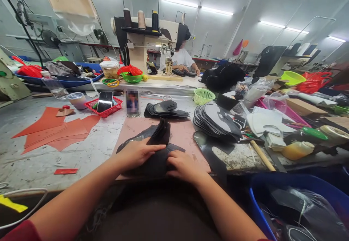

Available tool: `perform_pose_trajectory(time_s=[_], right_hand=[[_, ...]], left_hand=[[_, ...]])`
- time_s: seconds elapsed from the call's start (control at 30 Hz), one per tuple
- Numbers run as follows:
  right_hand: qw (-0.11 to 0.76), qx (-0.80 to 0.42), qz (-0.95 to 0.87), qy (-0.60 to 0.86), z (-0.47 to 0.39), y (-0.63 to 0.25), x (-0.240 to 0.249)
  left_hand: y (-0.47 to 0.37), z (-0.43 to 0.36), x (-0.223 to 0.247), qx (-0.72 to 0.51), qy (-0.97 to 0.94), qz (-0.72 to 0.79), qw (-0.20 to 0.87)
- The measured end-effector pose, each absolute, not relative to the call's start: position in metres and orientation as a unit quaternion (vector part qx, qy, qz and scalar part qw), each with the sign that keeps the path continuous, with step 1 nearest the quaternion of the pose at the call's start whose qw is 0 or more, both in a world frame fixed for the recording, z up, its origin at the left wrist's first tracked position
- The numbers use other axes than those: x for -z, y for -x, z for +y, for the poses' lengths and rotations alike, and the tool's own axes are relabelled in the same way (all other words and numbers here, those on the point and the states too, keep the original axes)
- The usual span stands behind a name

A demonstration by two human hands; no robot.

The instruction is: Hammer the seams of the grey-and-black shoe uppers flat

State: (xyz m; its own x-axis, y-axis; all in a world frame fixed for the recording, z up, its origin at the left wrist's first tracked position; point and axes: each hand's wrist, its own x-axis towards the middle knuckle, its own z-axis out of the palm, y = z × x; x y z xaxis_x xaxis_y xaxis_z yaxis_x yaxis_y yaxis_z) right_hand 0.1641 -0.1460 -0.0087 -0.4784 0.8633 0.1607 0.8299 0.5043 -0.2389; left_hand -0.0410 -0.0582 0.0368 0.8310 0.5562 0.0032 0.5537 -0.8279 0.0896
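Observation:
My left hand (138, 154) is closed round a bundle of thin black pieces (161, 132), which stands up out of the grip. Below it, a larger black sheet piece (154, 163) lies on the pink board (195, 152). My right hand (183, 164) rests at the right side of that piece, its curled fingers pressed on the edge; the fingertips are partly hidden. Just beyond the hands lies a pile of black cut pieces (166, 109). To the right are a stack of black and grey rounded pieces (215, 121) and a shiny black piece (211, 153).
Orange sheets (58, 130) and a red basket with a phone (105, 103) lie left. A second phone (132, 103) stands behind the board. Right are a hammer (261, 155), a glue bottle (297, 150) and a blue tub (252, 190). A person (182, 61) sits beyond the sewing machine (147, 33).

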Motion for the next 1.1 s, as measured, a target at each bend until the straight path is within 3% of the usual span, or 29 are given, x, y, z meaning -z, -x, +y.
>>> perform_pose_trajectory(time_s=[0.17, 0.43, 0.63, 0.8, 1.0, 1.1], right_hand=[[0.071, -0.111, -0.853, 0.505, -0.141, -0.167, -0.007], [-0.003, -0.002, -0.872, 0.489, -0.149, -0.157, -0.008], [0.002, 0.013, -0.876, 0.483, -0.147, -0.153, -0.005], [0.062, 0.046, -0.866, 0.494, -0.139, -0.153, 0.004], [0.341, 0.177, -0.796, 0.467, -0.149, -0.159, 0.018], [0.293, 0.126, -0.837, 0.445, -0.154, -0.158, 0.023]], left_hand=[[0.039, -0.065, -0.038, 0.033, -0.964, 0.262, 0.028], [0.04, -0.071, -0.032, 0.046, -0.974, 0.22, 0.018], [0.036, -0.077, -0.037, 0.07, -0.975, 0.213, 0.012], [0.034, -0.079, -0.034, 0.066, -0.978, 0.199, -0.015], [0.036, -0.069, -0.033, 0.026, -0.967, 0.252, -0.026], [0.041, -0.061, -0.035, 0.003, -0.953, 0.303, -0.01]])
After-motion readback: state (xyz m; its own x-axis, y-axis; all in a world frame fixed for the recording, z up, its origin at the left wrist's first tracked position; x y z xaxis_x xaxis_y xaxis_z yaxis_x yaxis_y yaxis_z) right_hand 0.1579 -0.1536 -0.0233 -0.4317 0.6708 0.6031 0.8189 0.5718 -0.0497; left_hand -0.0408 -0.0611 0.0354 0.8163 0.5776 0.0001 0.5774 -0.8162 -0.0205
